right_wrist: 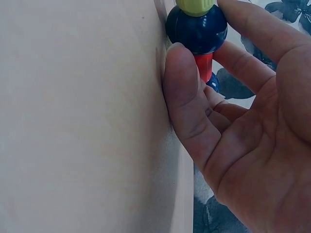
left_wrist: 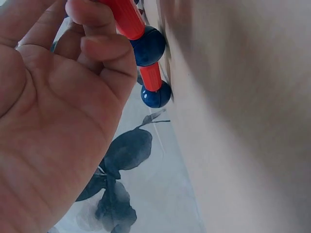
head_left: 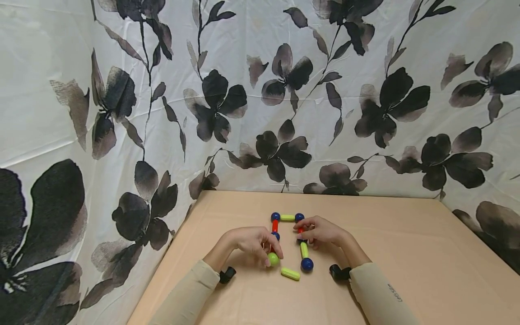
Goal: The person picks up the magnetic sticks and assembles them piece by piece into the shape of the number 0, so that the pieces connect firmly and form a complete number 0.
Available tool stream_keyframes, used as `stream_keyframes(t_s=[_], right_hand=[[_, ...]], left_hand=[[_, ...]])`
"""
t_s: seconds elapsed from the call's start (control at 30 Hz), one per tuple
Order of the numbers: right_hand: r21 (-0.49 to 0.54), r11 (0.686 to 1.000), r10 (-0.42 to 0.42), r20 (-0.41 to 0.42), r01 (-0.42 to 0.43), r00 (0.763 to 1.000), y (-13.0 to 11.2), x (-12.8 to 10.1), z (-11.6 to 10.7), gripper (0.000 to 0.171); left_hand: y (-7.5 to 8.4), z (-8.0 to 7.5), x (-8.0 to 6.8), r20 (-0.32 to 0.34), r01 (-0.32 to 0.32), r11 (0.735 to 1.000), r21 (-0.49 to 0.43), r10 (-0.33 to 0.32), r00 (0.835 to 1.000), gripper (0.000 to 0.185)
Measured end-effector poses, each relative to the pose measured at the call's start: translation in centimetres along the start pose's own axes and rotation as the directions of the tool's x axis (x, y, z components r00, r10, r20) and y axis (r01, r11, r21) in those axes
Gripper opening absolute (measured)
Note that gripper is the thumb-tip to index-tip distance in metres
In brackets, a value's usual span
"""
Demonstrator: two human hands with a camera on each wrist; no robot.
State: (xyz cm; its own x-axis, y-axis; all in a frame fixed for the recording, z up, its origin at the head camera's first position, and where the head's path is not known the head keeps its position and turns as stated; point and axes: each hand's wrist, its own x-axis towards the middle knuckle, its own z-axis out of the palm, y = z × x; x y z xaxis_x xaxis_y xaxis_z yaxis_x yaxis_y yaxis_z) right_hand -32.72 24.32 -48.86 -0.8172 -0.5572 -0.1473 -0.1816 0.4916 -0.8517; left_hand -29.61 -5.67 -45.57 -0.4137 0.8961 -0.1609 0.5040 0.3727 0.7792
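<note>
A chain of magnetic rods and balls lies on the tan table point(head_left: 398, 253). A yellow-green rod point(head_left: 287, 217) joins two blue balls at the far side. On the left a red rod point(head_left: 275, 225) runs to a blue ball point(head_left: 276, 235) point(left_wrist: 148, 46). My left hand point(head_left: 270, 253) point(left_wrist: 97, 29) grips a second red rod point(left_wrist: 124, 17) below it, with a green ball point(head_left: 273, 259) at its near end. My right hand point(head_left: 302, 230) point(right_wrist: 194, 53) pinches a blue ball point(right_wrist: 197, 26) between a red rod point(right_wrist: 204, 65) and a green rod point(head_left: 304, 249), which ends in a blue ball point(head_left: 307, 264).
A loose yellow-green rod point(head_left: 290, 273) lies between my forearms near the front. Black wrist mounts point(head_left: 227, 274) sit on both arms. A flowered white curtain point(head_left: 260, 99) hangs behind and to the left of the table, close to its edges.
</note>
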Motion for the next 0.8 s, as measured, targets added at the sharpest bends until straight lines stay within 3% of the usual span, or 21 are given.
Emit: stream_keyframes(t_s=[0.8], right_hand=[[-0.001,1.000,0.000,0.007,0.000,1.000,0.11,0.10,-0.36,0.042]], left_hand=[[0.60,0.81,0.52,-0.077,0.099,0.994,0.041,-0.095,0.992,0.030]])
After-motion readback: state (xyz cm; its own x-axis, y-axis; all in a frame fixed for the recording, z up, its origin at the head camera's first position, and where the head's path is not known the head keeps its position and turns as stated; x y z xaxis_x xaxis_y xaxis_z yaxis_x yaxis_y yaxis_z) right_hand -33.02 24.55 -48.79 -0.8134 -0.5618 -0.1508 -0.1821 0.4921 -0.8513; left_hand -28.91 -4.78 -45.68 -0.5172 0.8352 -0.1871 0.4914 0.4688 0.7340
